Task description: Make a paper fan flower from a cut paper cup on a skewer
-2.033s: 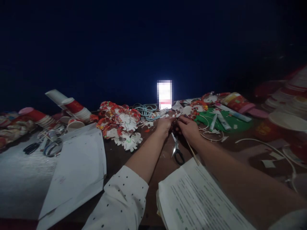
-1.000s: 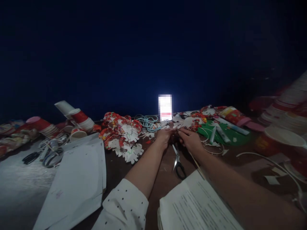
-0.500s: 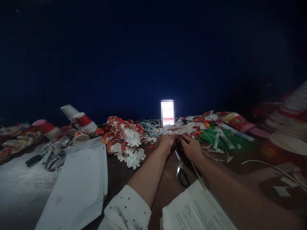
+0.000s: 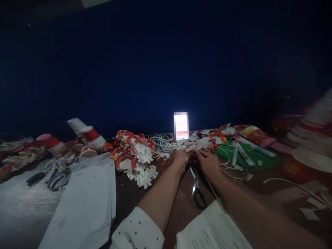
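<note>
My left hand (image 4: 182, 160) and my right hand (image 4: 207, 163) meet over the brown table, fingertips close together. Both sets of fingers are bent and pressed inward, and what they grip is small, dark and mostly hidden. Pale paper strips (image 4: 195, 145) show just beyond the fingertips. Below the hands lies a pair of scissors (image 4: 199, 197) with black handles, blades toward the hands. A thin pale stick or cord (image 4: 214, 192) slants from under my right hand down to a printed booklet (image 4: 210, 230).
Left are white sheets (image 4: 85, 200), stacked paper cups (image 4: 93, 136) and a heap of red and white paper cutouts (image 4: 141, 152). Behind the hands, a blue cord coil (image 4: 163, 141) and a glowing screen (image 4: 181, 125). Tubes (image 4: 246, 155) lie on green material (image 4: 266, 164); more cups (image 4: 308, 160) stand right.
The view has tilted slightly, so everything sits a little lower in the picture. Both hands stay together in the same place, with only slight finger movement.
</note>
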`<state>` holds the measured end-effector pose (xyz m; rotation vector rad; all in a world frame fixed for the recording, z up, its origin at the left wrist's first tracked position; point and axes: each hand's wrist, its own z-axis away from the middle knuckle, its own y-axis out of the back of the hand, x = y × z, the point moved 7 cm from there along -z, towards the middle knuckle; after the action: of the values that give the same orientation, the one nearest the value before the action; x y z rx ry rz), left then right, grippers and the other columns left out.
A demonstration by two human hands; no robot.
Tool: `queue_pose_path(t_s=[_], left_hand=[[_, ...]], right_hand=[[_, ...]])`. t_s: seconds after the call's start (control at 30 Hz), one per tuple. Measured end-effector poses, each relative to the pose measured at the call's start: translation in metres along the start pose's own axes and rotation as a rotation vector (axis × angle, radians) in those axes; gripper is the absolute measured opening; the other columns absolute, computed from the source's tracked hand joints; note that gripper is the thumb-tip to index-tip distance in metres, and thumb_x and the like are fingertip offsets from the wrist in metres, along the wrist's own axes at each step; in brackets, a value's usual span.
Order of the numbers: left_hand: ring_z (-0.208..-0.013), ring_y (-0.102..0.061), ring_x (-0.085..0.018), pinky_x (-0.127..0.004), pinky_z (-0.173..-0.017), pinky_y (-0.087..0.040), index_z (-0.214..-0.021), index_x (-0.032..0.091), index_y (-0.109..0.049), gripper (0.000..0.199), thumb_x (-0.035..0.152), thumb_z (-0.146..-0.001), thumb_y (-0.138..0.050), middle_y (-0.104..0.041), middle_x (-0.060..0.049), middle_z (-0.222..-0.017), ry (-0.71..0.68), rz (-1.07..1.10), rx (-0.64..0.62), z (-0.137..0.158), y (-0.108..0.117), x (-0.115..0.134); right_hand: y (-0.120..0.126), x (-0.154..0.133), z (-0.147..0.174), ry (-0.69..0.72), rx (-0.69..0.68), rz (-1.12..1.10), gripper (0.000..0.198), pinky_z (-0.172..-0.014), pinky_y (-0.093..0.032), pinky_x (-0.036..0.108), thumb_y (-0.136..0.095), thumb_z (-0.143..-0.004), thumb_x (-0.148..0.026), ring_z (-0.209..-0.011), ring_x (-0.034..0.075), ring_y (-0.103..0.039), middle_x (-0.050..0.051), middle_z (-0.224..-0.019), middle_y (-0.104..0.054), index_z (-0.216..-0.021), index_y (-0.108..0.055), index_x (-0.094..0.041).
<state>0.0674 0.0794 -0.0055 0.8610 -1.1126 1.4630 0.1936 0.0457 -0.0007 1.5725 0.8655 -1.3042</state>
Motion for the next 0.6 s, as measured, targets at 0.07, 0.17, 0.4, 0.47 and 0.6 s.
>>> queue_pose_path(t_s=[0.07,0.17,0.4,0.47,0.6], left_hand=[[-0.05,-0.051,-0.012,-0.023,-0.052,-0.04,-0.068,0.019,-0.071,0.012,0.017,-0.067,-0.083,-0.06,0.001,-0.055,-0.023,-0.044,0.008,-0.001,0.001,0.0],[-0.053,-0.051,-0.011,-0.023,-0.053,-0.039,-0.07,0.019,-0.073,0.013,0.019,-0.065,-0.085,-0.061,0.002,-0.057,-0.04,-0.088,0.029,-0.002,0.002,0.001],[-0.048,-0.044,-0.01,-0.022,-0.048,-0.033,-0.057,0.018,-0.063,0.024,0.021,-0.073,-0.08,-0.053,0.002,-0.05,0.025,-0.09,0.045,0.004,0.0,0.001],[-0.048,-0.044,-0.01,-0.023,-0.048,-0.033,-0.057,0.018,-0.063,0.024,0.022,-0.071,-0.082,-0.054,0.002,-0.05,0.021,-0.096,0.035,0.003,-0.001,0.001],[-0.048,-0.045,-0.01,-0.023,-0.049,-0.034,-0.056,0.018,-0.062,0.025,0.02,-0.07,-0.082,-0.055,0.002,-0.052,0.017,-0.087,0.037,0.002,-0.001,0.0]], right_hand=[[0.003,-0.001,-0.002,0.026,0.053,0.014,0.039,-0.054,-0.049,0.031,-0.062,-0.073,-0.049,-0.06,0.023,-0.065,0.006,-0.063,-0.073,-0.086,-0.082,-0.017],[0.007,-0.006,-0.003,0.042,0.123,0.053,0.033,-0.063,-0.051,0.032,-0.064,-0.072,-0.045,-0.07,0.025,-0.068,0.008,-0.073,-0.077,-0.079,-0.082,-0.017],[0.012,-0.013,0.001,-0.007,0.153,0.062,0.031,-0.06,-0.049,0.031,-0.062,-0.073,-0.04,-0.069,0.024,-0.068,0.008,-0.071,-0.076,-0.077,-0.081,-0.017],[0.012,-0.013,0.002,-0.024,0.152,0.067,0.029,-0.059,-0.048,0.031,-0.062,-0.073,-0.04,-0.068,0.024,-0.066,0.007,-0.068,-0.075,-0.075,-0.081,-0.017],[0.012,-0.013,0.003,-0.03,0.159,0.056,0.027,-0.065,-0.049,0.032,-0.063,-0.072,-0.038,-0.072,0.024,-0.068,0.008,-0.072,-0.076,-0.074,-0.08,-0.017]])
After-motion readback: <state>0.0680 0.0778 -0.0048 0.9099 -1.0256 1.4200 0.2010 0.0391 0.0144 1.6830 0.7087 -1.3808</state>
